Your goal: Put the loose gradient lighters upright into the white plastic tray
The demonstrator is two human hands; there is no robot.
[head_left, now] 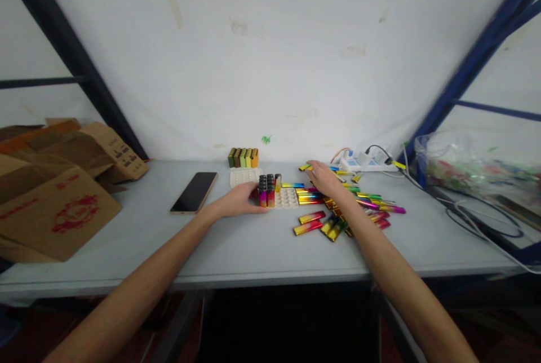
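Note:
My left hand (243, 200) curls round the left end of a white tray (287, 199) with round holes, thumb in front and fingers behind. Black-topped lighters (266, 193) in red and purple stand upright in rows at that end, with a gold one (278, 184) beside them. Over the back of a loose pile of shiny lighters (310, 197), my right hand (323, 178) has its fingers bent down and together. Their tips are at a yellow-green lighter (304, 167), partly covered by the hand.
Behind stand a second white tray (245, 176) and a block of yellow and green lighters (243, 158). A phone (194, 193) lies left. Cardboard boxes (63, 205) fill the far left. A power strip (367, 162), cables (469, 219) and a plastic bag (456, 160) are at the right.

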